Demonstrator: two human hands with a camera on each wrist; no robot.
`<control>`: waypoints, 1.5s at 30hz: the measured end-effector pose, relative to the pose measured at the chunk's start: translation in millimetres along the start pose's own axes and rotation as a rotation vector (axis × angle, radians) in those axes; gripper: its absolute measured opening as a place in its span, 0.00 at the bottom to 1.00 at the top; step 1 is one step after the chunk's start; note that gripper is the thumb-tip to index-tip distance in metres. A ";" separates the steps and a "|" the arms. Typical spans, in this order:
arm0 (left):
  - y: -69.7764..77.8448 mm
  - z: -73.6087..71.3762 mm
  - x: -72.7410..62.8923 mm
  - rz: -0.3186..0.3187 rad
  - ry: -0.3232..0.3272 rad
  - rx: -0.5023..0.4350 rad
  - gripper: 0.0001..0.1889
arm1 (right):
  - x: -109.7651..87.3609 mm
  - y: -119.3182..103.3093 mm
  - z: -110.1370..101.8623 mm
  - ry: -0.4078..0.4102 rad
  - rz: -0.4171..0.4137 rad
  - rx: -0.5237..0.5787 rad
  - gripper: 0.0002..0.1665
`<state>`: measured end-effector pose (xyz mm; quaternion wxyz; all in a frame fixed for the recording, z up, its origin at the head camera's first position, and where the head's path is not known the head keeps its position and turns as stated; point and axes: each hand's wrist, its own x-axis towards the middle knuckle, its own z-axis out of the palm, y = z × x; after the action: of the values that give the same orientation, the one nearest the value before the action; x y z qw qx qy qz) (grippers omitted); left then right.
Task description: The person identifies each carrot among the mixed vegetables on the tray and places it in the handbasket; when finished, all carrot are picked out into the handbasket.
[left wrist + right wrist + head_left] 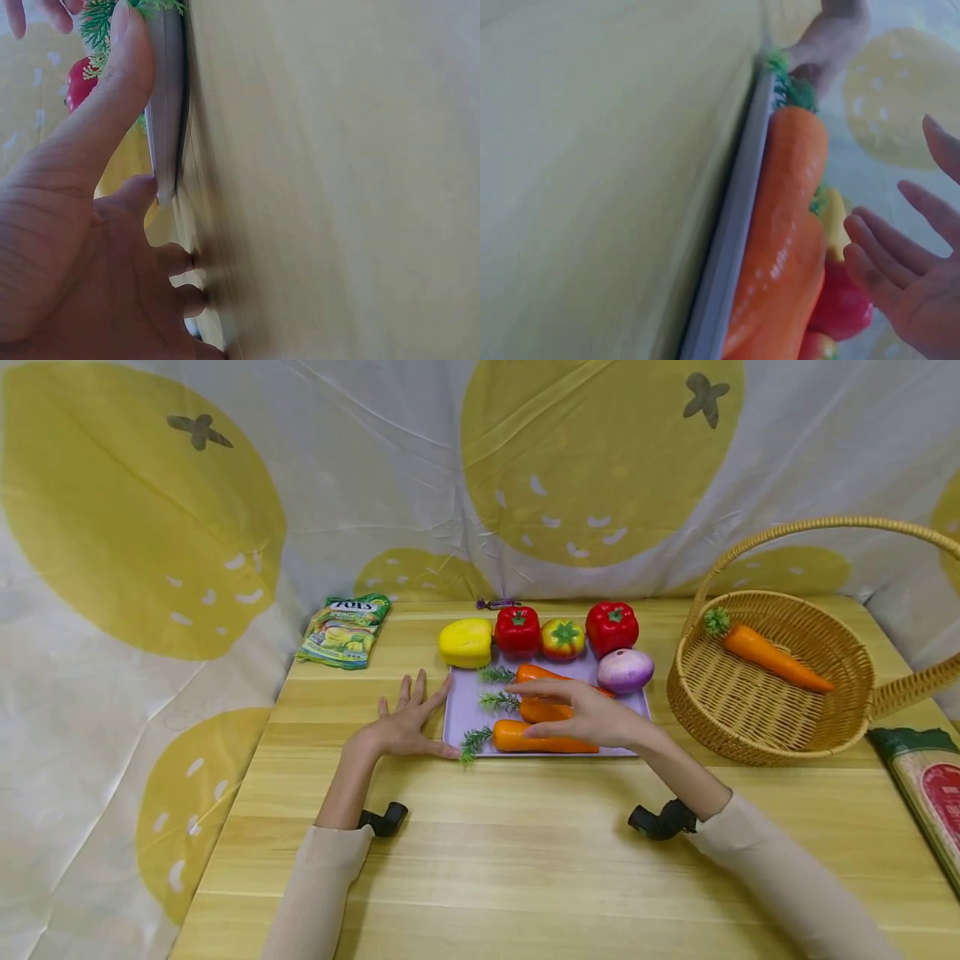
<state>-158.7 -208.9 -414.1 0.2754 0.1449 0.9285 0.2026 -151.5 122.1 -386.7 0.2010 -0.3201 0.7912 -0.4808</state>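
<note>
A lilac tray [461, 697] bears three orange toy carrots with green tops: a front one [510, 737], a middle one [546, 711] and a back one [534, 673]. Along its far side sit a yellow pepper [466, 643], two red peppers, one left [517, 633] and one right [612, 628], a red-and-yellow fruit [562, 641] and a purple-white round vegetable [626, 671]. My left hand [401, 729] spreads its fingers at the tray's left edge, thumb by the near corner. Over the carrots hovers my right hand [596, 714], fingers extended, holding nothing; in the right wrist view, they appear apart from the carrots.
A wicker basket [693, 714] with a tall handle stands right of the tray, one carrot [776, 658] inside. A green candy bag [347, 631] lies at the far left. At the right edge lies a long green-and-red package [926, 785]. A lemon-print cloth [375, 468] hangs behind the table.
</note>
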 end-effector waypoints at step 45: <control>2.0 -0.5 -1.4 -0.001 -0.003 0.002 0.65 | 19.4 7.2 36.9 0.002 -0.046 -0.248 0.25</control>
<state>-157.6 -207.8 -412.2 0.2767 0.1452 0.9283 0.2014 -144.6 87.6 -410.1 0.1478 -0.3601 0.8372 -0.3842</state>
